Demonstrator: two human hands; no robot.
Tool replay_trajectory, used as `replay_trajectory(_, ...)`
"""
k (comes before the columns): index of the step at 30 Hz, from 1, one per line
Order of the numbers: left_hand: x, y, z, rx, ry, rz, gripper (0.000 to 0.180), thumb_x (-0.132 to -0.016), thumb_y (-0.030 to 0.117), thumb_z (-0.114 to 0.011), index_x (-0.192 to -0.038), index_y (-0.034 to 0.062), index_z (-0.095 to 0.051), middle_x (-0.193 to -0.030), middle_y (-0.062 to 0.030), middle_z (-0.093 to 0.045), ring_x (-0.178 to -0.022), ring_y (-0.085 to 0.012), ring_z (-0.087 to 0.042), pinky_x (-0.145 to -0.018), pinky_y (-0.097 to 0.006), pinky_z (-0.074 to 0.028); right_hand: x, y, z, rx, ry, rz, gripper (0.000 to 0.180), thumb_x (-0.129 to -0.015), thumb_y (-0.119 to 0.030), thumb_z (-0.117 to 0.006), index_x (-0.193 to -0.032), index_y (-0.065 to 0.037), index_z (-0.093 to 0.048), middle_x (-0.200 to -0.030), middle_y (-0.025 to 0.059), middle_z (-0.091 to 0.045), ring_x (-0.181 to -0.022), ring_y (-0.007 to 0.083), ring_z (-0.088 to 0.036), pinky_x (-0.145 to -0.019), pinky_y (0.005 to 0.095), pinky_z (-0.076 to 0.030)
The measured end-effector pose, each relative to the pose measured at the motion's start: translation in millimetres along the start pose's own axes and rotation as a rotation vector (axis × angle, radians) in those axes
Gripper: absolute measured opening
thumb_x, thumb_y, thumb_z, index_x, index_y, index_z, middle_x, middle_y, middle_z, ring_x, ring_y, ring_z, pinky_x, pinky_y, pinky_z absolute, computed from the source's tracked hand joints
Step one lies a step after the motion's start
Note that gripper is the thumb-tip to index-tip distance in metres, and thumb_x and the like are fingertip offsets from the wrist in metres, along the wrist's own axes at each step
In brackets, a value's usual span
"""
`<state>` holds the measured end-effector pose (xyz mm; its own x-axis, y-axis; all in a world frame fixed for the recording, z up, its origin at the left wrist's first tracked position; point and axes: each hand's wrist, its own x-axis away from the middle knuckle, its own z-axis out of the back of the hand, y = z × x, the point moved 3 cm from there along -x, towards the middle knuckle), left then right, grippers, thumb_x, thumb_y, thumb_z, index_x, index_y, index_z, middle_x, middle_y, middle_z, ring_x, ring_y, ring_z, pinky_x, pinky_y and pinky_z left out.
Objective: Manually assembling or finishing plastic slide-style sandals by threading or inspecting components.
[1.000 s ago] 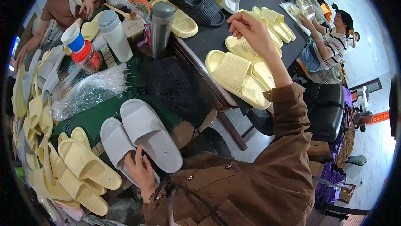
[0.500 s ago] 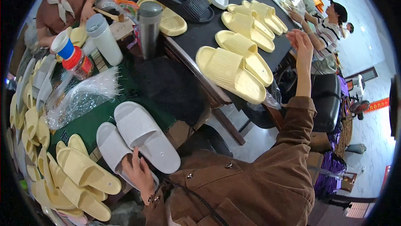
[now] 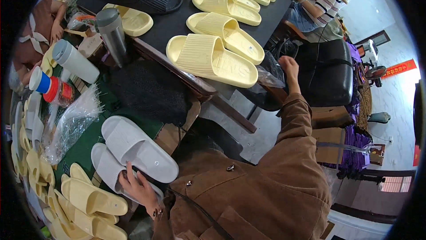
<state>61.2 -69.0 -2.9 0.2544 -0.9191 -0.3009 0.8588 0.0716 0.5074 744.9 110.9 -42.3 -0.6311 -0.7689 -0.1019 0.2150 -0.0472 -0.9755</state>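
Observation:
Two grey slide slippers lie side by side at the lower left, soles down. My left hand (image 3: 138,187) grips the nearer grey slipper (image 3: 105,162) at the opening behind its strap, its fingers bent over the edge. The other grey slipper (image 3: 156,162) lies against it, beyond the fingertips. My right hand (image 3: 289,69) is raised at the right with its fingers curled closed. What it holds, if anything, is too small to make out. It is beside the clear plastic bag (image 3: 270,75) and right of the cream slippers (image 3: 213,60) on the dark table.
Cream slippers (image 3: 95,198) pile up at the left. A bundle of thin clear plastic strips (image 3: 77,122), a red-lidded jar (image 3: 60,92), a white tumbler (image 3: 75,61) and a steel flask (image 3: 112,38) stand nearby. A black chair (image 3: 326,71) is at right; two people work at the far side.
My right hand has come down and nearer, from stretched-out fingers to a closed hand. My view has turned to the right. The left hand stays at the grey slipper.

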Motion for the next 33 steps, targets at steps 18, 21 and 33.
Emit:
replay_trajectory(18,-1,4,1,-0.049,0.011,0.039,0.046,-0.084,0.0,-0.056,-0.129,0.0123,-0.054,-0.124,-0.0239,-0.044,-0.111,-0.0393,-0.046,-0.094,-0.042,-0.037,2,58,-18,0.929,-0.359,-0.051,0.02,-0.082,-0.016,-0.063,-0.096,-0.005,-0.071,-0.091,0.0154,-0.07,-0.089,0.0287,-0.067,-0.078,0.0359,-0.051)
replay_trajectory(21,-1,6,1,-0.014,0.013,0.048,0.045,-0.085,0.0,-0.056,-0.128,0.012,-0.055,-0.123,-0.024,-0.044,-0.111,-0.0395,-0.046,-0.094,-0.043,-0.037,-10,76,-9,1.067,-0.365,-0.107,0.021,-0.082,-0.013,-0.059,-0.098,-0.005,-0.07,-0.095,0.0152,-0.069,-0.089,0.0285,-0.067,-0.077,0.0357,-0.051)
replay_trajectory(33,2,3,1,0.001,0.001,0.074,0.041,-0.086,0.002,-0.056,-0.126,0.0138,-0.056,-0.123,-0.0237,-0.044,-0.11,-0.039,-0.046,-0.094,-0.043,-0.038,11,9,-13,0.257,0.0,0.026,0.022,-0.092,-0.016,-0.055,-0.105,-0.003,-0.067,-0.088,0.0054,-0.066,-0.077,0.0107,-0.062,-0.067,0.025,-0.049)
